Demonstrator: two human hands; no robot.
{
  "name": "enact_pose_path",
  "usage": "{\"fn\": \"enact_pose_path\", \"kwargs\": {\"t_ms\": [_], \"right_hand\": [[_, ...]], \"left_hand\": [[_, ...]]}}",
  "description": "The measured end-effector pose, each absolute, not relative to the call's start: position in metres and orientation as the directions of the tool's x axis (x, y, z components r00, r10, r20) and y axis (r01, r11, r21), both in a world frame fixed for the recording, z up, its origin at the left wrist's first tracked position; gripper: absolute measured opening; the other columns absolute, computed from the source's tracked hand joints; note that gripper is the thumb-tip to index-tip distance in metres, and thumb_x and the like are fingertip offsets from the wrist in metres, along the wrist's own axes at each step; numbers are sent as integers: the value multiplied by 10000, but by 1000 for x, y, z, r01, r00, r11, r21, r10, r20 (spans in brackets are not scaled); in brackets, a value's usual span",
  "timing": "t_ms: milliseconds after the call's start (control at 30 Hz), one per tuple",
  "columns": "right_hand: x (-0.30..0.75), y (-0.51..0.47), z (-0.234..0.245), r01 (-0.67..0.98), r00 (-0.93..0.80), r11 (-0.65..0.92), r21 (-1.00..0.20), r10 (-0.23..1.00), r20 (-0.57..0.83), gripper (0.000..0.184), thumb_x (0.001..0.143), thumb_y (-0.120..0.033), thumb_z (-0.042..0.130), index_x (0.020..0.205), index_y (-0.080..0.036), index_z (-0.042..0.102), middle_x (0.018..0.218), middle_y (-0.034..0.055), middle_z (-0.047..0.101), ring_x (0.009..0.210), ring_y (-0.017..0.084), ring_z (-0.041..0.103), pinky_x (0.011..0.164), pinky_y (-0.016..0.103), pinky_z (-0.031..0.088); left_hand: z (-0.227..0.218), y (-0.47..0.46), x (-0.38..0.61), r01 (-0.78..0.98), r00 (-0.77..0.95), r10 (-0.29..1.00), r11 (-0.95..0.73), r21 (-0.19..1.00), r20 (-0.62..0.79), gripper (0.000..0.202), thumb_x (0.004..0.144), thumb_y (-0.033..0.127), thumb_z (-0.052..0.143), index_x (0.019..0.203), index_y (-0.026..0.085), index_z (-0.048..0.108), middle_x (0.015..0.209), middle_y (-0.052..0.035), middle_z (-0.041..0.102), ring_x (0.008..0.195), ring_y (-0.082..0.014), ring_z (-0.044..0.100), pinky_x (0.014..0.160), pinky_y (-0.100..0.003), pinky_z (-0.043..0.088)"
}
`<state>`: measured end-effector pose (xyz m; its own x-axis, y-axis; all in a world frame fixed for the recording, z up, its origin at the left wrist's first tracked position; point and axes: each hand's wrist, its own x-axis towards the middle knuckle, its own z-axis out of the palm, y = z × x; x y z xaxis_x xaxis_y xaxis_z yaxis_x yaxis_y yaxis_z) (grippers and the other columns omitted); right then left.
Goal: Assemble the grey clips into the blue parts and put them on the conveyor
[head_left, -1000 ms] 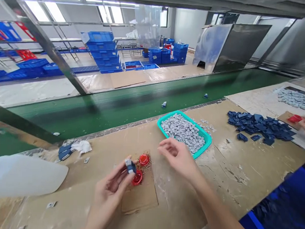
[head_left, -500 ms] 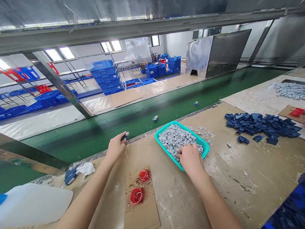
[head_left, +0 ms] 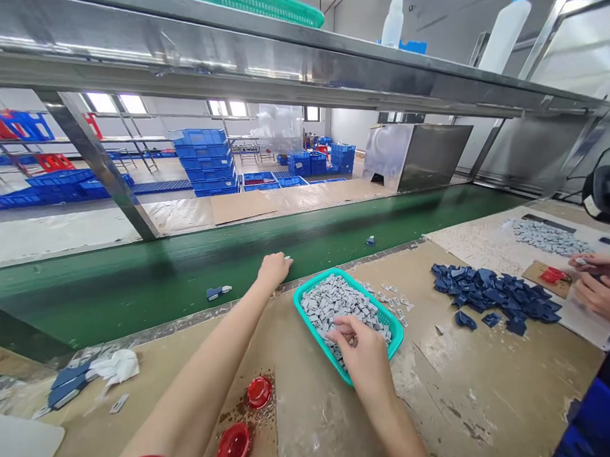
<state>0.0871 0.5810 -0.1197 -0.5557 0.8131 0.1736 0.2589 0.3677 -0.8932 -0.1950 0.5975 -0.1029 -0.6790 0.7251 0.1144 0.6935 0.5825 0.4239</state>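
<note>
My left hand (head_left: 275,270) reaches over the near edge of the green conveyor belt (head_left: 329,231), fingers closed round a small plastic part (head_left: 288,258); only its pale tip shows. On the belt to its left lies a dark blue part with a grey end (head_left: 217,292), and another blue part (head_left: 370,241) is farther right. My right hand (head_left: 363,347) is over a turquoise basket (head_left: 397,345) heaped with small grey plastic pieces (head_left: 332,299). Its thumb and fingers are pinched together; what they hold, if anything, I cannot make out.
Two red cups (head_left: 259,391) stand on stained cardboard in front. Dark blue parts (head_left: 493,295) are piled on the right, beside a co-worker's hands (head_left: 600,285). A white crumpled cloth (head_left: 117,368) lies at left. A metal shelf (head_left: 291,61) spans overhead.
My left hand has let go of a blue-and-grey part, now on the belt, and moved right to another. My right hand has lifted slightly from the grey pieces. The view has tilted up.
</note>
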Motion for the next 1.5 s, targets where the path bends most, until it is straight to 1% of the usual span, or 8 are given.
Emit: {"fn": "enact_pose_path", "kwargs": {"t_ms": [233,367,500,667,833,1100,1267,1500], "right_hand": [[82,534,-111,-86,-704,196,-977,682,199,140,764,-374,754,776,-234,747,764,27,701,677,199,610,638,301,481],[75,503,-118,-73,-842,-76,-994,539,21,202,773,-399,736,838,-209,755,849,58,729,800,238,669,732,329,523],[67,492,-130,-3,-840,-222,-975,530,-119,285,743,-432,752,795,-154,717,787,89,727,746,238,682,702,321,527],[62,495,-136,32,-834,-135,-990,543,-101,303,765,-437,730,774,-137,687,729,88,712,700,220,670,670,307,511],[61,493,-138,83,-832,-111,-990,539,-130,319,752,-455,736,762,-140,686,731,91,710,699,223,668,670,313,510],[68,497,-128,46,-851,-294,-955,488,-191,338,718,-462,772,787,-146,674,727,62,699,679,170,625,641,253,462],[75,494,-118,31,-903,-438,-899,374,-213,295,736,-419,781,779,-153,661,691,25,672,617,113,544,596,212,395],[77,485,-114,56,-942,-419,-906,279,-187,293,757,-411,765,780,-147,641,693,34,675,633,123,561,606,218,384]], "left_hand": [[-104,586,-172,425,-730,683,474,771,-18,320,882,319,566,1140,130,577,1141,-99,606,999,-219,604,845,-417,511],[-91,519,-147,240,-701,712,291,926,-42,358,888,306,535,1168,89,590,1053,-121,676,981,-204,639,866,-332,509],[-74,428,-102,10,-718,696,10,1000,0,421,830,348,615,1197,144,579,1159,-126,651,1079,-197,610,929,-311,485],[-80,350,-52,-232,-890,431,-153,961,-146,309,677,261,783,946,180,654,963,-41,712,910,-132,660,822,-201,510],[-97,334,-32,-219,-953,257,-211,953,-162,298,593,222,833,817,172,644,836,-13,725,798,-119,682,761,-171,525],[-101,340,-15,-191,-924,351,-79,978,-152,331,577,252,829,835,151,647,860,-73,741,837,-234,709,800,-322,577],[-101,346,-5,-206,-906,394,-96,974,-152,300,577,203,825,804,152,634,820,-59,742,787,-215,716,764,-293,587],[-103,349,1,-221,-887,434,-99,970,-158,280,574,172,822,790,149,645,816,-61,745,786,-215,715,700,-266,594]]}}
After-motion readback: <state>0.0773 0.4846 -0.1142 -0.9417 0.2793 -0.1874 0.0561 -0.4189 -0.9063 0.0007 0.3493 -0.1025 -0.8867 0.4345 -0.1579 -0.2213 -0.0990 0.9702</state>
